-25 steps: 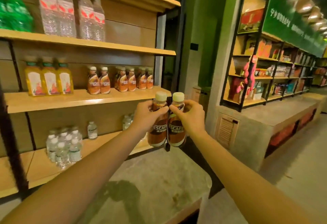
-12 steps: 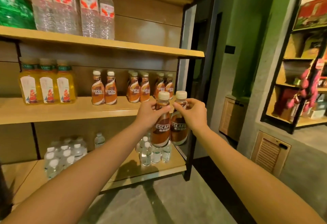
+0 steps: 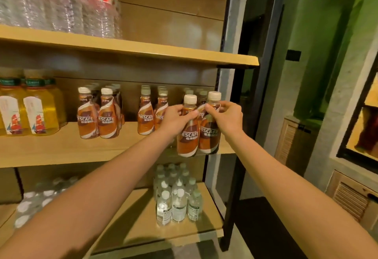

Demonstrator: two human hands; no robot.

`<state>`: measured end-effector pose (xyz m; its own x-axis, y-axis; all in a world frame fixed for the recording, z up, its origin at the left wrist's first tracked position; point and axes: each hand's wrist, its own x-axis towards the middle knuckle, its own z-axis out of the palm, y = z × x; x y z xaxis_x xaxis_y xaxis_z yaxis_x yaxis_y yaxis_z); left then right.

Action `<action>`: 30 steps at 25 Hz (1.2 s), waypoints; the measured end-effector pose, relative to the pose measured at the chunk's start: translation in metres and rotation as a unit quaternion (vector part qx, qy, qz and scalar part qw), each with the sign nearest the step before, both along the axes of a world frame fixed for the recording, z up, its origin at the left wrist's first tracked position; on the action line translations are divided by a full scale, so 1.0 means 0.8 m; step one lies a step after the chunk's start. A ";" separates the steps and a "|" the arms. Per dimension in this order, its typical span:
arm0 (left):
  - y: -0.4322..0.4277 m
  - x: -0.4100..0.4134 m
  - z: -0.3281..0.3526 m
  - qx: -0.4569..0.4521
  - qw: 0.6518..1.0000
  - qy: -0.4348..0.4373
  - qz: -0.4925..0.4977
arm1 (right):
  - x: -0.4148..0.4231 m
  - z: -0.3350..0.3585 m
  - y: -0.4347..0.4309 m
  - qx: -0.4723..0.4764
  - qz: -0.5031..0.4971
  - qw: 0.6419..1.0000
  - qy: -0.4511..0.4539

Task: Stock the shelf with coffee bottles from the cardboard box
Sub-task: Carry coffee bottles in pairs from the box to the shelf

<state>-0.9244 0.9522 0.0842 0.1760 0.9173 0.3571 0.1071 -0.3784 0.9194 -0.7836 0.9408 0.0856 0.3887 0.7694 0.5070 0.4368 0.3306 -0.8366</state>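
i am looking at a shop corner with a green wall [image 3: 327, 33] on the right and wooden shelves in front. the middle shelf [image 3: 61, 146] has rows of coffee bottles [image 3: 88, 119] standing on it, with yellow drink bottles [image 3: 30, 113] to their left. big water bottles [image 3: 61, 3] stand on the shelf above, and small water bottles [image 3: 176, 203] stand on the lower shelf [image 3: 139, 224]. the left hand [image 3: 176, 118] has its grip closed round the neck of the left coffee bottle [image 3: 187, 138]. the right hand [image 3: 228, 118] has its grip closed round the neck of the right coffee bottle [image 3: 209, 136]. the two bottles touch side by side, up in the air just in front of the right end of the middle shelf, not set down yet. they look full, so i think they are a bit heavy. the plastic wrap looks smooth and may slip. holding them high by the neck, under the cap, seems the safe place, but they could swing. i cannot see the cardboard box from here.
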 end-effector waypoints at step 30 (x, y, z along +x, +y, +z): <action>0.196 0.063 -0.117 -0.053 0.948 0.281 0.142 | 0.102 -0.127 0.217 -0.146 0.106 0.945 -0.273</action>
<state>-0.8741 1.1090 -0.0093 0.0516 0.9815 0.1841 0.6747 -0.1702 0.7182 -0.7020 1.1140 -0.0157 -0.0481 0.9384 0.3423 0.7793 0.2496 -0.5748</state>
